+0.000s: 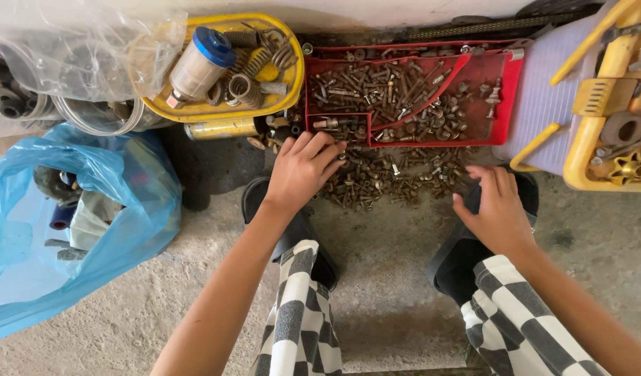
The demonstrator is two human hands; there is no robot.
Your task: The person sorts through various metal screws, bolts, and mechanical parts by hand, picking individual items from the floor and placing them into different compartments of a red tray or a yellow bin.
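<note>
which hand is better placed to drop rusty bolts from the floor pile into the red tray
Left, probably. The left hand rests on the bolt pile right at the red tray front edge; the right hand hovers lower, off the pile's right end.

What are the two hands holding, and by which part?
It cannot be told: both the left hand and right hand rest palm-down on the pile of rusty bolts, fingertips hidden.

There is a single view, from a camera on the person's head. It looks almost straight down past their knees at the concrete floor (390,278), close enough that both forearms fill the lower half. The top edge just reaches the foot of the wall (376,10).
</note>
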